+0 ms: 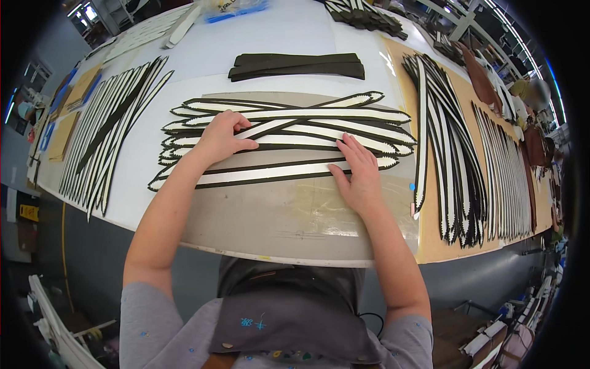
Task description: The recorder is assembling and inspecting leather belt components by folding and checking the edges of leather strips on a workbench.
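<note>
A person in a dark apron [295, 317] stands at the near edge of the worktop [144, 163], both bare forearms reaching over a grey mat [264, 224]. Nearest on the mat lies a single white strip with dark borders [270, 173], set a little apart from the pile along most of its length. The right hand [358, 175] lies over this strip's right part, palm down; its thumb stands well away from its fingers, the thumb tip at the strip and the fingertips resting on the lower edge of the pile of similar strips [362, 114] just beyond. That hand is loosely spread, without a closed grip. The left hand [222, 138] lies over the left part of the pile, its fingers bent and the thumb parted from the forefinger, with a slanting strip [267, 128] between them; whether it is pinched cannot be told. This strip runs up to the right among the others. To the left a fan of pale strips [126, 89] is spread out; to the right a dark-edged bundle [452, 154] lies on a tan sheet [430, 243]. Beyond the pile sits a stack of plain dark strips [295, 66], and near the far edge, a blue tray [236, 14].
</note>
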`<move>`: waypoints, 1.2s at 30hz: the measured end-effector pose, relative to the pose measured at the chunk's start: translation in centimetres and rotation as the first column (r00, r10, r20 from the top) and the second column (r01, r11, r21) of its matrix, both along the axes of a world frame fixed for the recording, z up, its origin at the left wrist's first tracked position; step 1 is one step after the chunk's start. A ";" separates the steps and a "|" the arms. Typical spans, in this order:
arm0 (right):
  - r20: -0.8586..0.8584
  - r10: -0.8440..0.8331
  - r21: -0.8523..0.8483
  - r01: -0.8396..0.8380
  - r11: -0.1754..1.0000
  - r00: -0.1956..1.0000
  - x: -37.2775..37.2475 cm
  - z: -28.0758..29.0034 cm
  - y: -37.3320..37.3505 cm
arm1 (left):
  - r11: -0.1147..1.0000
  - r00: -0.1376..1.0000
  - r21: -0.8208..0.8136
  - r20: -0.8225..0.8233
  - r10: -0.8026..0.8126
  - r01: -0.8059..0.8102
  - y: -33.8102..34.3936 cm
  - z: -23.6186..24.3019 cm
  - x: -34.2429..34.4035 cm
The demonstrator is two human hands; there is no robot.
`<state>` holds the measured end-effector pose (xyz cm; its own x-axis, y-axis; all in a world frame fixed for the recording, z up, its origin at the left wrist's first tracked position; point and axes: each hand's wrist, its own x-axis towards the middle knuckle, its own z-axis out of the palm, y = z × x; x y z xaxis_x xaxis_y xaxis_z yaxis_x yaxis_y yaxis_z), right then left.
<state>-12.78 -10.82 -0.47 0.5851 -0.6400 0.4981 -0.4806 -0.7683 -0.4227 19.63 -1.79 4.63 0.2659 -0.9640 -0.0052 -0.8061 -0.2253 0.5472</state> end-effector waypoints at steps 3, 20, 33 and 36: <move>0.003 0.005 0.009 -0.005 1.000 1.000 0.2 0.1 0.0 | 0.995 0.990 0.100 -0.139 -0.013 0.027 -0.8 0.4 1.0; -0.031 -0.064 0.067 0.066 0.996 0.997 0.2 0.2 0.0 | 0.967 0.967 0.005 0.023 -0.253 0.253 -10.0 -0.8 -0.8; 0.154 -0.020 -0.243 0.057 0.968 0.988 -0.4 2.2 0.4 | 0.816 0.763 -0.202 0.525 -0.376 0.541 5.3 10.2 -12.7; 0.217 -0.005 -0.317 0.076 0.945 0.976 -1.4 4.4 2.3 | 0.913 0.884 -0.223 0.405 -0.233 0.342 9.4 11.7 -12.1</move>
